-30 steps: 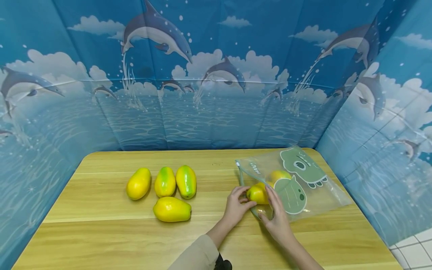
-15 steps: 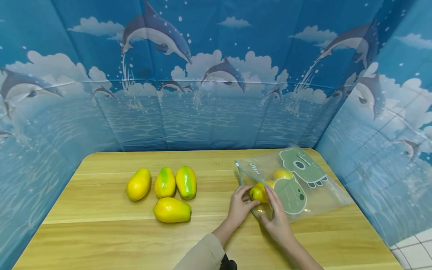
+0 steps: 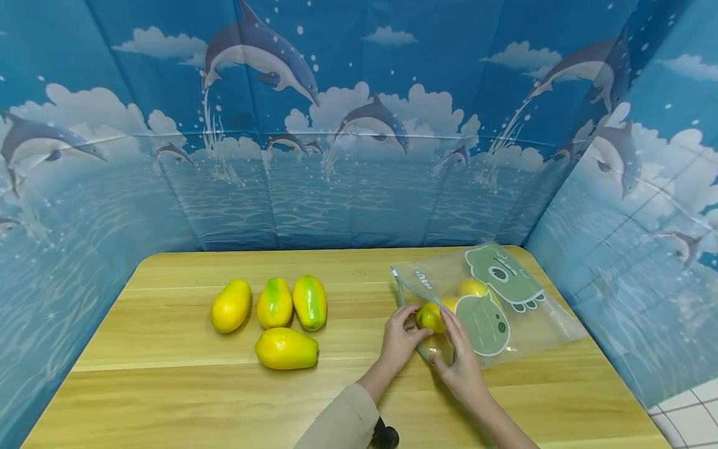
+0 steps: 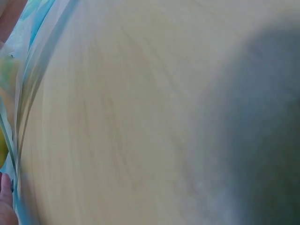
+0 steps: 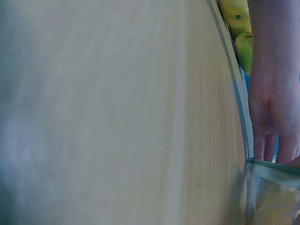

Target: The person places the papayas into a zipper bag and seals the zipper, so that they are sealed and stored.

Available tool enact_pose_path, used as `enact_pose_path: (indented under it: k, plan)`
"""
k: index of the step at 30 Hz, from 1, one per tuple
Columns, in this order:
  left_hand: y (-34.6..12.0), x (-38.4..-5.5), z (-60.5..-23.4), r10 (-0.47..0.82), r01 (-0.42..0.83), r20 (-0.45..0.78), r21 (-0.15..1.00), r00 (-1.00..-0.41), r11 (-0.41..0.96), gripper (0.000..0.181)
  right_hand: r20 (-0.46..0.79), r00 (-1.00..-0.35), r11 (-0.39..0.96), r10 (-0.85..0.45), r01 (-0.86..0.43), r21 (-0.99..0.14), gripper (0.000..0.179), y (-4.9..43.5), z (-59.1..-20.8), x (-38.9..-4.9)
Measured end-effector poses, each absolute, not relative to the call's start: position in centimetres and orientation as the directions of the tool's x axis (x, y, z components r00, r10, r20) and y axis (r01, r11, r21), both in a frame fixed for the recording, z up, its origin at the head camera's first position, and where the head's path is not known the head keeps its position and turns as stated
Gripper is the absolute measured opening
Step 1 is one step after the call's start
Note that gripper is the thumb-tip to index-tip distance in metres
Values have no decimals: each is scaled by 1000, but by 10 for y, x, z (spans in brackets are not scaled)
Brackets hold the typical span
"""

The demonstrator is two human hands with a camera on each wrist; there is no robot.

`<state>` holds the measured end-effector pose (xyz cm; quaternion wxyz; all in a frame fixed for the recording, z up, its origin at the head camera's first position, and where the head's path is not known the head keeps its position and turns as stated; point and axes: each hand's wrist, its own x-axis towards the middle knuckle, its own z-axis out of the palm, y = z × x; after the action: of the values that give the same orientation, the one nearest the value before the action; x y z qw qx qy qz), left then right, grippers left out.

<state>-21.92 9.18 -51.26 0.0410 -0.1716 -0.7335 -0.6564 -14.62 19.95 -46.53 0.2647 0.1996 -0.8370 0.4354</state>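
My left hand (image 3: 399,340) holds the end of a yellow papaya (image 3: 430,318) in the mouth of a clear zip bag (image 3: 521,340) printed with a green dinosaur. My right hand (image 3: 462,371) grips the bag's near edge at that mouth, thumb low and fingers over the upper layer. Deeper inside lies another papaya (image 3: 472,288), partly behind the print. The right wrist view has the left hand (image 5: 276,112) reaching down past the bag's green rim (image 5: 276,166), its fingertips hidden. At the left wrist view's edge the bag's side (image 4: 21,93) and a fingertip (image 4: 5,192) show.
Left of the bag, several papayas lie on the wooden table (image 3: 168,399): a yellow one (image 3: 230,305), a green-striped pair (image 3: 275,303), and one on its side (image 3: 287,348). A dolphin-print curtain (image 3: 359,187) stands along the table's back and sides.
The left hand has moved slightly right, and the papaya it holds has slid further into the bag. The papaya deeper inside has shifted right too. The right hand stays in place.
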Motion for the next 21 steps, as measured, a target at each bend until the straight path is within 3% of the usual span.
enact_pose_path:
  k: [21]
  plan:
    - [93, -221, -515, 182, 289, 258, 942, -949, 172, 42, 619, -778, 547, -105, -565, -618, 88, 199, -466, -147]
